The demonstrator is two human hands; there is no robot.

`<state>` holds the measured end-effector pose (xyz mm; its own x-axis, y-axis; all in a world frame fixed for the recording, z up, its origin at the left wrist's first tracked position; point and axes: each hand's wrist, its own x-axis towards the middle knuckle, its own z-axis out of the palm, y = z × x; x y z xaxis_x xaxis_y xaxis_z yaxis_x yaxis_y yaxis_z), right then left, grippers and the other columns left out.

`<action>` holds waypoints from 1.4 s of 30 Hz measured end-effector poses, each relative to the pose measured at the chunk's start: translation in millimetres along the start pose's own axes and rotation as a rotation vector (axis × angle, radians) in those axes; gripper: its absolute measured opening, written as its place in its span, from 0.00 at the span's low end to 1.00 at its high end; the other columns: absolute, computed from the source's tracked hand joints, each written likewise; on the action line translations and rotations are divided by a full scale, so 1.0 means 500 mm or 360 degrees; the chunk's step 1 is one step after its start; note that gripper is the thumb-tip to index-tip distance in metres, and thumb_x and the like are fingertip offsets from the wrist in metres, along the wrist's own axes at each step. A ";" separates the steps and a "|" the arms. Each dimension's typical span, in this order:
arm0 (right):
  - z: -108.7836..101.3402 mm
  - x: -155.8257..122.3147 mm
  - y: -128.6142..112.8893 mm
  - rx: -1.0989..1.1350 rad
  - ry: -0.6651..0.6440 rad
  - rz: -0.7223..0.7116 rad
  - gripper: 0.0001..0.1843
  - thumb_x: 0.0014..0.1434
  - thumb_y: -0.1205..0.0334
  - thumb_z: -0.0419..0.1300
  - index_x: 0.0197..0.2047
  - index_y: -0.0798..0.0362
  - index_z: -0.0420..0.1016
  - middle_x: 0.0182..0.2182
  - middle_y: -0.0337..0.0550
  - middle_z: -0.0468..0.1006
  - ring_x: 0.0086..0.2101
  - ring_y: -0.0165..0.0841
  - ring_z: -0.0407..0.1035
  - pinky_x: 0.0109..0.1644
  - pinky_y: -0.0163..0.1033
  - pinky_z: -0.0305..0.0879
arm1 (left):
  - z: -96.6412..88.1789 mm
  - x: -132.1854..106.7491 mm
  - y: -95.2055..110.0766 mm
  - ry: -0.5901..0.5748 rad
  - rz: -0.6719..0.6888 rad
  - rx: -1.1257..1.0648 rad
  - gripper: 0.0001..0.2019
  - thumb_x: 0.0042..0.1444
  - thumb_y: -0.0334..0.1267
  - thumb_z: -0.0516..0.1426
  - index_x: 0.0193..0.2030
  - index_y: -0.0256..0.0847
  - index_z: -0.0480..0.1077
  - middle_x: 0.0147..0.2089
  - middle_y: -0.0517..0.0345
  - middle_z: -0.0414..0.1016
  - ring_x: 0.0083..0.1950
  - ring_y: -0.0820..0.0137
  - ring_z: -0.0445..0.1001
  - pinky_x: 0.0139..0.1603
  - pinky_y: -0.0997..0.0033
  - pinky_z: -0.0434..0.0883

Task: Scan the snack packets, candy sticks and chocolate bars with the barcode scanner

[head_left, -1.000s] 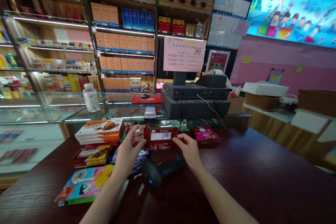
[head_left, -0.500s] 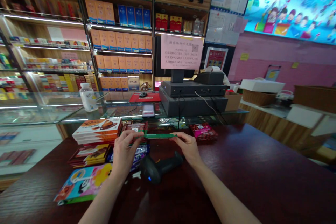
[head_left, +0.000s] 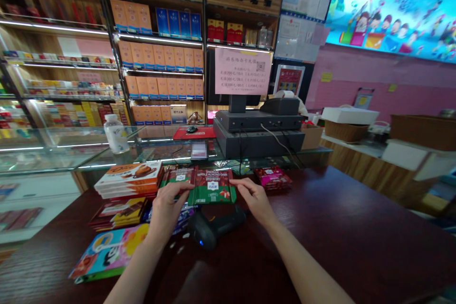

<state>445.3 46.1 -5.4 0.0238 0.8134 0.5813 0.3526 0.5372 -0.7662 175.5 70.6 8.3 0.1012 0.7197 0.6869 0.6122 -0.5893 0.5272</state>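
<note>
The person's left hand (head_left: pixel 167 211) and right hand (head_left: pixel 254 199) reach over a dark red wooden counter (head_left: pixel 338 228) to either end of a green-and-red whole almond dark chocolate bar (head_left: pixel 213 186). The bar lies between the 2 hands, just above a black handheld barcode scanner (head_left: pixel 213 230). The left fingers (head_left: pixel 181 189) are curved against the bar's left end, and the right fingertips (head_left: pixel 237 182) touch its upper right corner. Neither hand looks clenched, though the view is poor and it is hard to tell whether they are grasping the bar or only resting on it.

A second red-and-green chocolate bar (head_left: pixel 177 175) sits just behind the left hand, and a stack of orange chocolate boxes (head_left: pixel 128 179) lies further left. Dark chocolate boxes (head_left: pixel 119 213) and a colourful pack (head_left: pixel 109 251) lie near the left forearm. A pink-and-red packet (head_left: pixel 272 178) lies beyond the right hand. Behind them, on a glass display case (head_left: pixel 53 152), stand a plastic bottle (head_left: pixel 116 134) and a grey cash register (head_left: pixel 258 133).
</note>
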 end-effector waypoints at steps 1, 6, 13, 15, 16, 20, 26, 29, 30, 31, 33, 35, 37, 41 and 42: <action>-0.001 0.000 0.000 -0.0025 0.0001 0.0008 0.15 0.64 0.57 0.57 0.48 0.47 0.83 0.41 0.44 0.80 0.42 0.36 0.74 0.44 0.39 0.69 | 0.000 0.000 -0.001 -0.0004 -0.0002 -0.0023 0.09 0.56 0.42 0.56 0.38 0.49 0.79 0.39 0.60 0.83 0.43 0.65 0.79 0.49 0.64 0.72; 0.000 0.002 0.008 -0.0095 0.0038 0.0085 0.15 0.57 0.55 0.66 0.48 0.45 0.83 0.42 0.44 0.79 0.41 0.36 0.74 0.43 0.39 0.70 | 0.003 0.007 -0.004 -0.0007 0.0003 -0.0139 0.10 0.54 0.44 0.57 0.38 0.50 0.80 0.39 0.60 0.84 0.43 0.65 0.80 0.48 0.64 0.73; 0.004 0.017 0.033 0.0073 0.0099 0.0139 0.19 0.57 0.59 0.65 0.52 0.47 0.81 0.43 0.45 0.82 0.41 0.37 0.76 0.49 0.44 0.72 | 0.008 0.029 0.025 -0.0121 -0.0198 -0.0180 0.11 0.53 0.47 0.57 0.38 0.51 0.80 0.38 0.64 0.84 0.40 0.65 0.81 0.44 0.67 0.75; 0.003 0.021 0.033 0.0101 0.0100 0.0138 0.20 0.58 0.60 0.64 0.54 0.47 0.80 0.45 0.45 0.82 0.42 0.37 0.76 0.52 0.45 0.71 | 0.010 0.038 0.035 -0.0151 -0.0293 -0.0130 0.12 0.53 0.48 0.57 0.38 0.51 0.81 0.37 0.64 0.84 0.39 0.64 0.82 0.44 0.66 0.76; 0.001 0.023 0.030 0.0094 0.0099 0.0137 0.20 0.58 0.59 0.64 0.54 0.48 0.80 0.45 0.45 0.82 0.43 0.38 0.76 0.52 0.46 0.71 | 0.011 0.042 0.038 -0.0167 -0.0326 -0.0104 0.12 0.52 0.48 0.57 0.38 0.51 0.81 0.37 0.64 0.84 0.39 0.63 0.82 0.44 0.65 0.76; -0.016 0.029 0.012 0.0009 0.0107 0.0135 0.20 0.57 0.60 0.64 0.53 0.49 0.80 0.46 0.45 0.82 0.42 0.37 0.76 0.52 0.45 0.71 | 0.016 0.059 0.054 -0.0213 -0.0328 -0.0101 0.15 0.53 0.47 0.57 0.42 0.49 0.81 0.43 0.60 0.85 0.47 0.60 0.82 0.50 0.62 0.75; -0.063 0.031 0.015 -0.0196 0.0154 0.0128 0.21 0.58 0.63 0.62 0.56 0.47 0.79 0.44 0.43 0.82 0.39 0.35 0.73 0.50 0.43 0.70 | 0.039 0.083 0.101 -0.0344 -0.0227 -0.0087 0.19 0.56 0.46 0.53 0.49 0.47 0.80 0.47 0.58 0.84 0.50 0.58 0.80 0.52 0.60 0.74; -0.090 0.028 0.033 -0.0289 0.0193 0.0144 0.22 0.58 0.63 0.61 0.56 0.47 0.78 0.44 0.44 0.82 0.41 0.36 0.73 0.50 0.43 0.69 | 0.063 0.092 0.125 -0.0478 -0.0209 -0.0085 0.22 0.57 0.45 0.52 0.53 0.44 0.77 0.49 0.57 0.83 0.51 0.60 0.80 0.54 0.61 0.73; -0.099 0.027 0.039 -0.0306 0.0205 0.0153 0.22 0.58 0.63 0.61 0.56 0.47 0.78 0.44 0.44 0.82 0.42 0.36 0.73 0.51 0.43 0.69 | 0.073 0.094 0.131 -0.0507 -0.0198 -0.0088 0.22 0.57 0.45 0.52 0.55 0.43 0.77 0.51 0.57 0.82 0.52 0.60 0.79 0.55 0.62 0.73; -0.109 0.026 0.044 -0.0320 0.0214 0.0159 0.22 0.58 0.63 0.61 0.56 0.47 0.78 0.44 0.44 0.81 0.43 0.37 0.73 0.52 0.44 0.69 | 0.085 0.097 0.135 -0.0523 -0.0180 -0.0094 0.22 0.57 0.44 0.52 0.55 0.43 0.76 0.52 0.56 0.82 0.53 0.60 0.79 0.56 0.62 0.72; -0.130 0.024 0.054 -0.0341 0.0223 0.0159 0.23 0.59 0.64 0.60 0.57 0.47 0.78 0.45 0.45 0.81 0.45 0.38 0.73 0.55 0.46 0.67 | 0.111 0.102 0.141 -0.0535 -0.0121 -0.0108 0.22 0.57 0.43 0.53 0.55 0.42 0.76 0.55 0.55 0.80 0.56 0.60 0.77 0.60 0.61 0.70; -0.152 0.022 0.062 -0.0358 0.0234 0.0158 0.23 0.59 0.65 0.59 0.58 0.47 0.77 0.47 0.46 0.80 0.47 0.39 0.73 0.57 0.46 0.66 | 0.139 0.108 0.144 -0.0544 -0.0040 -0.0118 0.22 0.56 0.40 0.54 0.55 0.41 0.76 0.56 0.54 0.79 0.58 0.60 0.76 0.62 0.59 0.69; -0.175 0.021 0.069 -0.0390 0.0266 0.0184 0.23 0.59 0.65 0.59 0.58 0.47 0.77 0.47 0.46 0.80 0.48 0.39 0.73 0.57 0.46 0.66 | 0.168 0.112 0.148 -0.0555 0.0053 -0.0128 0.22 0.55 0.36 0.54 0.56 0.40 0.76 0.56 0.53 0.79 0.58 0.61 0.75 0.63 0.58 0.69; -0.218 0.019 0.089 -0.0508 0.0327 0.0266 0.23 0.59 0.64 0.59 0.57 0.47 0.77 0.44 0.46 0.78 0.46 0.37 0.74 0.56 0.43 0.66 | 0.227 0.120 0.158 -0.0605 0.0157 -0.0119 0.23 0.53 0.32 0.55 0.57 0.40 0.75 0.57 0.52 0.78 0.59 0.61 0.74 0.64 0.56 0.68; -0.228 0.019 0.095 -0.0535 0.0332 0.0288 0.23 0.59 0.64 0.59 0.58 0.47 0.77 0.43 0.45 0.78 0.45 0.36 0.74 0.55 0.43 0.67 | 0.242 0.123 0.160 -0.0629 0.0161 -0.0124 0.24 0.53 0.31 0.55 0.57 0.39 0.74 0.58 0.51 0.78 0.60 0.60 0.73 0.65 0.56 0.67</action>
<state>568.9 53.9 -4.7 0.2895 0.8066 0.5153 0.6097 0.2596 -0.7489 325.4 111.9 32.2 0.4603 0.7335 0.5000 0.5242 -0.6792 0.5138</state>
